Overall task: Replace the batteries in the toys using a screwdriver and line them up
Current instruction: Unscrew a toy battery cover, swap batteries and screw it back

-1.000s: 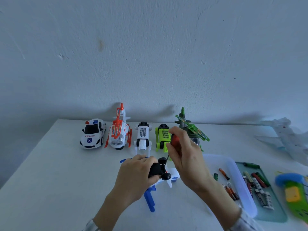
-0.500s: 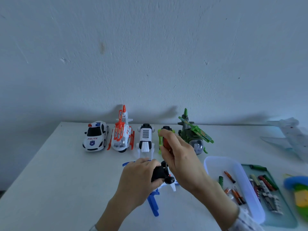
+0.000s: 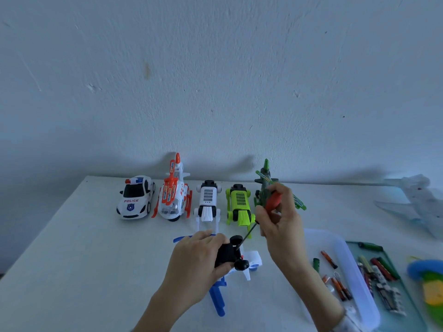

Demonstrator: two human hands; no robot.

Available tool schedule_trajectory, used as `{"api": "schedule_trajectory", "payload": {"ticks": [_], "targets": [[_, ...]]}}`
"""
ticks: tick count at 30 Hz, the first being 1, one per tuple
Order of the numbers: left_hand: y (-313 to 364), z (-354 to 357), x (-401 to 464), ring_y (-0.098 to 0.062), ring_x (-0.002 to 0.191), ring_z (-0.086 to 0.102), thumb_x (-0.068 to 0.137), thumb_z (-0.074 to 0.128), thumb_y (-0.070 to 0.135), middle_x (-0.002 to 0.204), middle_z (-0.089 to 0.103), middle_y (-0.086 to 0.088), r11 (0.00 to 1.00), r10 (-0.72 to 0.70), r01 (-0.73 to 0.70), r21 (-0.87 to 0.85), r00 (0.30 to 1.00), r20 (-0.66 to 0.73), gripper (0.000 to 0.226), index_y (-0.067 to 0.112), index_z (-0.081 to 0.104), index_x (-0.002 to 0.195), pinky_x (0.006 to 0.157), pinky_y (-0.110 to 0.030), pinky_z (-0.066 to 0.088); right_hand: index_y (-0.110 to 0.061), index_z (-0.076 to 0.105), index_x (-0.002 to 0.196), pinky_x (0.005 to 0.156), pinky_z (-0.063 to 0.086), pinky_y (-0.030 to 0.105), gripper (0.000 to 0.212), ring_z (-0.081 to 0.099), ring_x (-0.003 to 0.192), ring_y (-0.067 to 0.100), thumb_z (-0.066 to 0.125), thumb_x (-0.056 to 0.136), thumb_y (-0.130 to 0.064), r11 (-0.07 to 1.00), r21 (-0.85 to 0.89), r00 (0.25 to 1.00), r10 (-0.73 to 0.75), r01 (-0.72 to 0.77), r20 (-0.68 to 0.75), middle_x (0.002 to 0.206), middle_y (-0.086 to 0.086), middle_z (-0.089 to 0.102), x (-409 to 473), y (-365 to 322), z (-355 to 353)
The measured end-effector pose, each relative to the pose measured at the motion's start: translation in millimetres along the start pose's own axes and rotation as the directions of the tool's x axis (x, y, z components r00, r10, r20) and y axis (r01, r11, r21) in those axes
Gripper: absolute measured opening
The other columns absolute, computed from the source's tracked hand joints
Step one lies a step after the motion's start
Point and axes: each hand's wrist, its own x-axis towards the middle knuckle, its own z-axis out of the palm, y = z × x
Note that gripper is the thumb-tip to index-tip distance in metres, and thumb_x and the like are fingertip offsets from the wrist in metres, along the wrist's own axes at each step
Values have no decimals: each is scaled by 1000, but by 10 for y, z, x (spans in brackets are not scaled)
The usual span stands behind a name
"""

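Note:
My left hand (image 3: pixel 196 262) grips an upturned blue and white toy helicopter (image 3: pixel 249 262) by its black underside, wheels up, blue tail toward me. My right hand (image 3: pixel 280 221) holds a red-handled screwdriver (image 3: pixel 272 201); its thin shaft slants down-left and its tip touches the toy's black belly. Along the wall stands a row of toys: a police car (image 3: pixel 135 200), an orange and white helicopter (image 3: pixel 173 197), a white robot dog (image 3: pixel 208 203), a lime robot dog (image 3: pixel 239 204) and a dark green helicopter (image 3: pixel 266 185), partly hidden behind my right hand.
A clear plastic tray (image 3: pixel 340 245) at the right holds several batteries. Beside it a green tray (image 3: pixel 407 305) carries more batteries and a green-handled tool. A pale toy plane (image 3: pixel 414 202) and a blue, green and yellow toy (image 3: pixel 429 283) lie at the far right.
My right hand has swung the screwdriver handle up and to the right, so the shaft now shows slanting down to the toy. The camera has tilted down slightly. My left hand keeps its hold.

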Motion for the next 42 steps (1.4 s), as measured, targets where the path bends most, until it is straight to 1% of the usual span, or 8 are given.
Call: {"api": "schedule_trajectory", "payload": {"ticks": [6,12,16,19,23,31,37,42], "targets": [[-21,21,-21,-4,68,59,67,70,56,75,61,19,999,34,-34,-12,999,-25,34,36,59,91,56,-21,45,-25,43,99,38,34,26,31,42,44,20,54,90,2,957,212,973,220,-200,-75,62,8,50,-39,153,-80],[25,-16,-16,-6,78,64,73,47,62,77,64,19,1000,13,-14,-24,999,-36,36,35,61,91,59,-22,45,-15,42,115,38,35,29,32,44,44,19,51,92,6,831,428,903,423,-354,-76,65,15,53,-197,328,-118],[19,-20,-22,-5,79,65,70,57,63,76,64,20,1000,22,-23,-13,999,-44,33,37,63,89,60,-20,45,-31,38,111,45,40,26,39,49,53,19,55,92,-1,921,358,964,217,-150,-153,76,12,58,-236,60,-173],[45,-25,-28,-3,71,65,54,82,59,72,65,19,1000,8,-7,26,999,-51,38,39,64,81,54,-19,46,-41,41,104,52,43,24,44,53,59,21,58,91,-3,975,216,999,-43,46,-20,77,9,55,-188,-118,-172],[65,-34,-39,-2,65,60,54,83,58,72,62,19,1000,-26,25,-13,998,-60,38,40,63,80,54,-16,37,-52,36,106,50,44,34,45,51,58,23,60,90,-17,975,2,965,-219,221,143,76,1,52,-173,-165,-137],[49,-21,-51,-2,64,43,67,73,59,78,58,18,998,-53,53,-26,999,-6,32,37,62,87,57,-16,32,-46,29,113,51,41,21,43,49,58,18,59,91,-23,943,-76,933,-305,324,190,81,-13,50,-222,-120,-113],[32,-43,12,2,59,39,66,53,68,69,55,20,998,-67,67,-15,998,-18,34,37,59,79,52,-8,20,-47,29,112,52,44,28,42,49,61,21,56,89,-24,935,-80,920,-320,345,227,88,-7,46,-215,-169,-102],[44,-39,6,1,58,46,67,47,69,67,54,20,997,-69,68,-36,997,-23,36,36,59,78,52,-10,24,-38,33,113,50,35,11,38,42,58,9,56,89,-21,928,-102,912,-325,359,252,76,-19,45,-213,-133,-69]]}}
